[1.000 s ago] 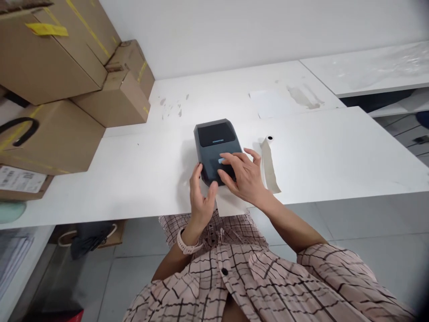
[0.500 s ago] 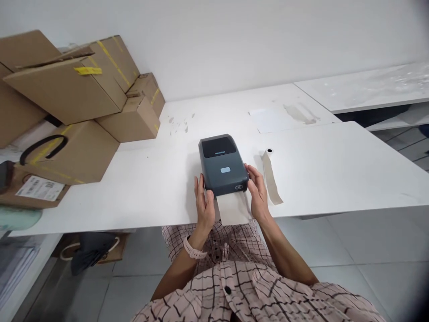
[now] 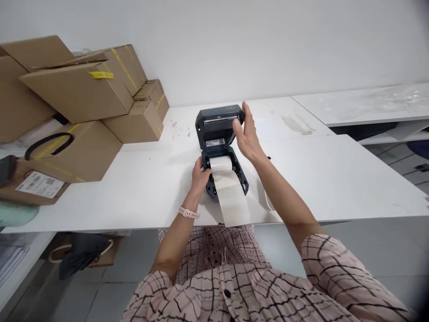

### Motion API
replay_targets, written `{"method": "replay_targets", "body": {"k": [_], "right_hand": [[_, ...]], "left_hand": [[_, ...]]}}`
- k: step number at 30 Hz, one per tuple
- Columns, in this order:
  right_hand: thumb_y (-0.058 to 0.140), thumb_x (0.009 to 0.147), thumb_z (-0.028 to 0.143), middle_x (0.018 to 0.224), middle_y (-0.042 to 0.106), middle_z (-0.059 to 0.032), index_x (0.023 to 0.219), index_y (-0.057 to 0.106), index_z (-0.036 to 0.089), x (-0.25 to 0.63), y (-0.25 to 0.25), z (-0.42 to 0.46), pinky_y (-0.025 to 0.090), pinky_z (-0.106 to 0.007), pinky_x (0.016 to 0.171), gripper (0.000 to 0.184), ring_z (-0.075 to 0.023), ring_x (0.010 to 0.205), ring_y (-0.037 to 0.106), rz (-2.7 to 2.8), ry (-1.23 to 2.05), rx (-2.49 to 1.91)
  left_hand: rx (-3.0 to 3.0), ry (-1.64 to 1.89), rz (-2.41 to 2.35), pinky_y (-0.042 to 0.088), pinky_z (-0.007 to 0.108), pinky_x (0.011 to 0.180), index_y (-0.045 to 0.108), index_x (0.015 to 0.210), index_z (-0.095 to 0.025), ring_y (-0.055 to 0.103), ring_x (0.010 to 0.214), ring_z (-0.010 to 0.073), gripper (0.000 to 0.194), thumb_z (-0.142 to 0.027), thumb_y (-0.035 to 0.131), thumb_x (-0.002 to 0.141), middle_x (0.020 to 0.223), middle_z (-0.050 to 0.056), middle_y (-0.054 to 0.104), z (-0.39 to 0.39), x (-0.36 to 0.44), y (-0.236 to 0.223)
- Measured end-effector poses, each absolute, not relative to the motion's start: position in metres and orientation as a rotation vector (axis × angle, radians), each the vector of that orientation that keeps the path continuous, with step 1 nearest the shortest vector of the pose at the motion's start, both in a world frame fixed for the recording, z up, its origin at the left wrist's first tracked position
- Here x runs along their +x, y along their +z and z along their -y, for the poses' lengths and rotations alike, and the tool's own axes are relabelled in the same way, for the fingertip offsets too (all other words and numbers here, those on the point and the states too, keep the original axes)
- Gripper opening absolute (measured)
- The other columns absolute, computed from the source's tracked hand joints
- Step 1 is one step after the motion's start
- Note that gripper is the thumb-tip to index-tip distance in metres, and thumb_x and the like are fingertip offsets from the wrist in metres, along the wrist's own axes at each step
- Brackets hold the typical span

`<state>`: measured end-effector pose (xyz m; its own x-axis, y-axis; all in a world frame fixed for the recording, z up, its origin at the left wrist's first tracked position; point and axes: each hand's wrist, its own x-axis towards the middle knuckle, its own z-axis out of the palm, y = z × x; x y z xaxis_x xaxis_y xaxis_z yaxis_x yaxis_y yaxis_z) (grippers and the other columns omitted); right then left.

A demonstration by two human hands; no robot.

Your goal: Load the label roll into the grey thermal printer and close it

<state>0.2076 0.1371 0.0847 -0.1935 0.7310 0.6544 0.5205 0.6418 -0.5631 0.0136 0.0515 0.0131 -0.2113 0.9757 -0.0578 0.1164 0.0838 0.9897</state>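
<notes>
A dark grey label printer point(image 3: 212, 192) stands on the white table with its lid point(image 3: 217, 113) raised and tilted back. Inside the base lies a white label roll point(image 3: 221, 163), and its label strip point(image 3: 233, 205) runs out over the front to the table edge. My left hand point(image 3: 200, 176) grips the left wall of the base, thumb on the inner side. At the lid's right front corner, my right hand point(image 3: 247, 136) holds it up between thumb and fingers. My right forearm mostly hides a second paper strip point(image 3: 269, 201) on the table.
Several cardboard boxes point(image 3: 77, 89) with yellow tape are stacked on the left of the table point(image 3: 161, 192). A black curved handle point(image 3: 50, 139) lies among them. A white sheet point(image 3: 267, 129) lies behind my right hand. A shelf point(image 3: 378, 103) stands at the far right.
The printer's lid has swung up and back, exposing the roll and strip inside. My right hand has risen with the lid; my left hand has moved farther up the base's left side.
</notes>
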Motion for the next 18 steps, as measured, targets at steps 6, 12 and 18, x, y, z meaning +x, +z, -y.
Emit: {"method": "replay_targets", "body": {"k": [6,12,18], "right_hand": [[0.026,0.103,0.068,0.173,0.025,-0.0104,0.167,-0.004,0.032,0.193,0.109,-0.185,0.027,-0.068,0.123,0.079,-0.0390,0.160,0.023,1.920,0.060,-1.057],[0.047,0.099,0.037,0.144,0.063,-0.0121,0.151,0.048,0.026,0.184,0.110,-0.127,0.046,-0.058,0.110,0.053,-0.0363,0.136,0.056,2.251,0.166,-0.850],[0.073,0.075,0.033,0.135,0.070,-0.0152,0.166,0.028,0.028,0.181,0.068,-0.142,0.055,-0.054,0.093,0.102,-0.0404,0.109,0.071,2.838,0.743,-1.088]], "left_hand": [[1.130,1.294,-1.479,0.044,0.040,0.119,0.047,0.153,-0.021,0.048,0.149,0.0292,0.080,-0.009,0.062,0.075,0.159,0.012,0.052,-0.052,0.017,-0.001],[1.172,1.329,-1.498,0.048,0.042,0.115,0.050,0.151,-0.022,0.058,0.138,0.0296,0.076,-0.011,0.062,0.076,0.152,0.010,0.060,-0.055,0.017,-0.008],[1.231,1.332,-1.510,0.046,0.045,0.118,0.051,0.151,-0.024,0.058,0.138,0.0297,0.078,-0.008,0.059,0.074,0.148,0.008,0.064,-0.059,0.017,-0.014]]}}
